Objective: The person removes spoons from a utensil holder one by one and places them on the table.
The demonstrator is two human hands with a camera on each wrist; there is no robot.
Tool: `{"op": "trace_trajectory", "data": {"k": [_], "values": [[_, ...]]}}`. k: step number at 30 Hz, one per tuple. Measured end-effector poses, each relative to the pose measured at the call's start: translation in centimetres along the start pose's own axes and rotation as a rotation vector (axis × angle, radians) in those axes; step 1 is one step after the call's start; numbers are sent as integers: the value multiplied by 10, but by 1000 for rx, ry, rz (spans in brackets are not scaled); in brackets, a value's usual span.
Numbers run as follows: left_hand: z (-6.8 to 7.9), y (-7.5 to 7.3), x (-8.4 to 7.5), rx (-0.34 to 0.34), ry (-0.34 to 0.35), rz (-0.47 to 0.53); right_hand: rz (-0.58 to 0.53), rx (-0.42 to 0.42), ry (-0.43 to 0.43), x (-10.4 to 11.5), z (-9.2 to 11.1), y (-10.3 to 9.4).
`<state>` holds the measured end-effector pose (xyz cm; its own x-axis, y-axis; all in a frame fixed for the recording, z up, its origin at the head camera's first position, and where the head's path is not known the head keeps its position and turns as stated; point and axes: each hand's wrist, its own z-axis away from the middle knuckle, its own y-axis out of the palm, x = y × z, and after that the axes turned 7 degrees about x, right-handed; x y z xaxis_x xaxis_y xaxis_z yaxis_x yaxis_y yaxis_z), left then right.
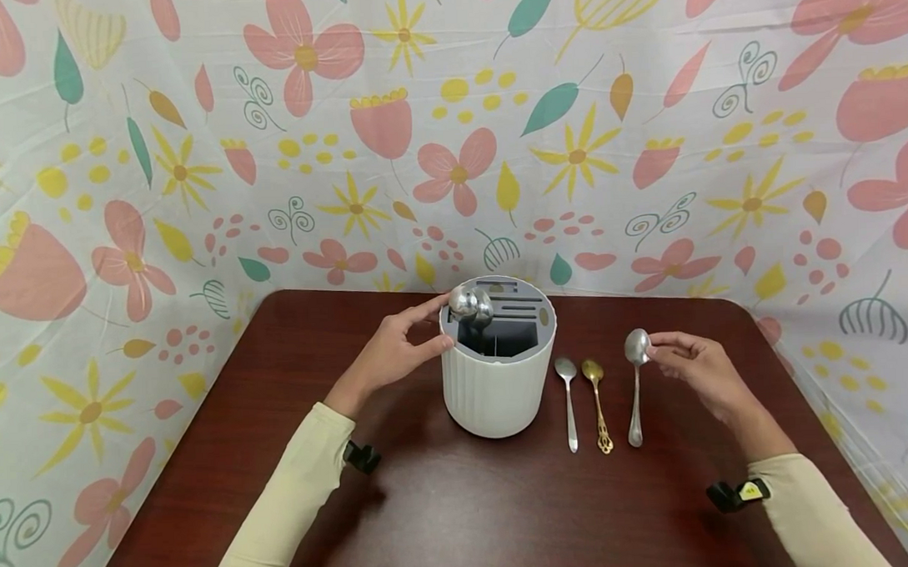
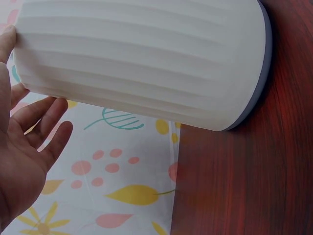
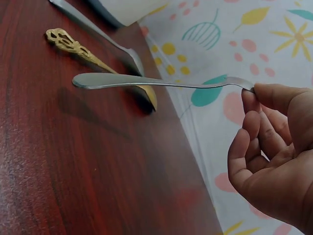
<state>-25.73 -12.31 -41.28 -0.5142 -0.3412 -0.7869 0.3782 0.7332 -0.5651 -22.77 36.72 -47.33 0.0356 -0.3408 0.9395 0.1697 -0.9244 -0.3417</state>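
Note:
A white ribbed utensil holder (image 1: pixel 496 399) stands on the table, its grey top divided into slots and compartments. My left hand (image 1: pixel 396 352) reaches to its left side, thumb and fingertips touching near the rim; the left wrist view shows these fingers (image 2: pixel 54 115) mostly straight along the wall. Shiny spoon bowls (image 1: pixel 465 303) stick up from the holder's left opening. My right hand (image 1: pixel 701 371) pinches a silver spoon (image 1: pixel 635 394) by the edge of its bowl, handle toward me. In the right wrist view that spoon (image 3: pixel 142 81) is raised above the table, casting a shadow.
Between the holder and my right hand lie a smaller silver spoon (image 1: pixel 569 409) and a gold spoon (image 1: pixel 598 404) with an openwork handle. The dark wooden table (image 1: pixel 477 516) ends at the back against a flower-printed cloth (image 1: pixel 433 109).

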Motion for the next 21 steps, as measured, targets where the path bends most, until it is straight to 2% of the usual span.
{"op": "trace_trajectory", "data": {"k": [7, 14, 21], "values": [[-1, 0, 0, 1, -1, 13, -39, -8, 2, -6, 1, 0], [-1, 0, -1, 0, -5, 7, -27, -14, -23, -15, -2, 1], [0, 0, -1, -4, -7, -8, -82, -15, -51, -26, -7, 7]]}}
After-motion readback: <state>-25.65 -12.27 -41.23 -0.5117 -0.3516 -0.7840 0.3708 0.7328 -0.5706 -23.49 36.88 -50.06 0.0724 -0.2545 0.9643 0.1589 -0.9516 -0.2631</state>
